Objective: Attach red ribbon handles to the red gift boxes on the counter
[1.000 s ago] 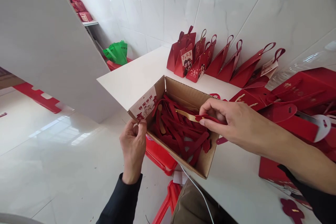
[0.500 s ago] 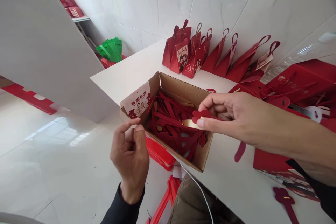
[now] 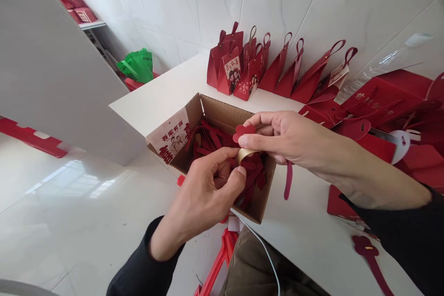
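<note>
My right hand (image 3: 274, 136) pinches a red flower-ended strap (image 3: 243, 133) between thumb and fingers, above an open cardboard box (image 3: 262, 201). A gold strip (image 3: 245, 153) belonging to this strap curves down toward my left hand (image 3: 204, 185). The left index finger and thumb close around the curved gold end, the other fingers curled in. Beneath both hands, the box holds a tangle of red straps (image 3: 255, 178), partly hidden by the hands. A printed card (image 3: 173, 136) lines the box's left inner side.
Red triangular gift boxes (image 3: 231, 71) with loop handles stand along the tiled wall. Larger red gift boxes (image 3: 385, 97) and a clear bottle (image 3: 385, 64) lie right. A flower-ended strap (image 3: 366, 247) rests on the white table (image 3: 294, 236). A white cable (image 3: 258, 240) hangs near my leg.
My left hand has moved right and up, over the box, to the gold strip. The right hand has shifted slightly left with the strap, and the gold strip now bends. The view has shifted slightly.
</note>
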Tool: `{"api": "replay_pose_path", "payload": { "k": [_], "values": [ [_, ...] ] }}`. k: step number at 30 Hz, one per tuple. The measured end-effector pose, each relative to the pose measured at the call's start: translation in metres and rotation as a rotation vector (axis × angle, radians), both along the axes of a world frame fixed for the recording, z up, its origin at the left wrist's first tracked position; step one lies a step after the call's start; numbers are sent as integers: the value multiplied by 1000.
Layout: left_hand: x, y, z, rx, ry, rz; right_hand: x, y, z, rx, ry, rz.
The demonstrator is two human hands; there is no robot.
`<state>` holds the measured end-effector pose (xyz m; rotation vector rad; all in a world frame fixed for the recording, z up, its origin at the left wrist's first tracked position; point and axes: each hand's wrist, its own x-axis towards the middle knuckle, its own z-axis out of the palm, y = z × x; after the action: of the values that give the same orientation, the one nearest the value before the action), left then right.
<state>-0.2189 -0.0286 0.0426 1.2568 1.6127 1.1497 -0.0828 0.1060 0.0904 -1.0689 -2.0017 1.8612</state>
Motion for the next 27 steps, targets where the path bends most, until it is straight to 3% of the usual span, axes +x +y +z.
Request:
{"api": "replay_pose_path", "payload": {
  "k": [3,9,11,14,17,22,27],
  "values": [
    [1,6,-3,0,-167,-1,3,-1,1,110,40,-43],
    [2,15,-12,-36,-433,227,4,-19,16,597,307,-350],
    [4,18,-10,-70,-551,254,2,-27,12,692,393,-356],
    [10,21,-2,-43,-762,252,-3,-36,-3,644,454,-216],
    [13,23,5,18,-820,281,-7,-41,-19,537,416,-131],
    [15,21,3,105,-718,385,-9,-48,-25,499,424,-159],
    [10,5,2,254,-522,532,-3,-46,-19,387,551,13]
  ]
}}
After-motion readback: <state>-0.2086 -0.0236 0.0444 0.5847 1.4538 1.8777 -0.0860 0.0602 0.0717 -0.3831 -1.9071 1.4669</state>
